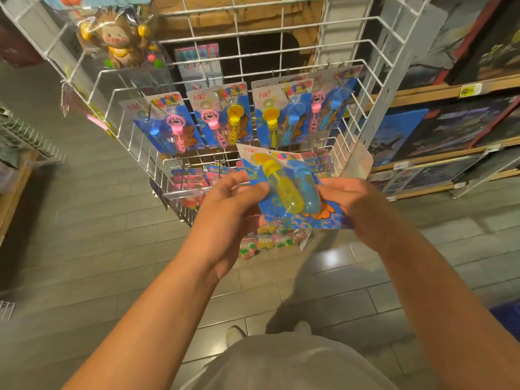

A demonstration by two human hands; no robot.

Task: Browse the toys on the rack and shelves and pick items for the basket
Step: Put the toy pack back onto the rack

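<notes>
I hold a blue carded pack of bubble wands [292,190], one yellow and one light blue tube, in front of the white wire rack [253,71]. My left hand [228,218] pinches its left edge with thumb on top. My right hand [357,209] grips its right edge. Several like packs [225,116] hang on hooks in a row just above. A bagged brown plush doll [118,40] hangs at the rack's upper left. No basket is in sight.
Lower rack tiers hold small colourful packets [270,240]. Wooden shelves with boxed sets [450,128] run along the right. A wire bin [25,136] stands at the left. Grey tile floor [98,235] lies below, with my shoes near the bottom middle.
</notes>
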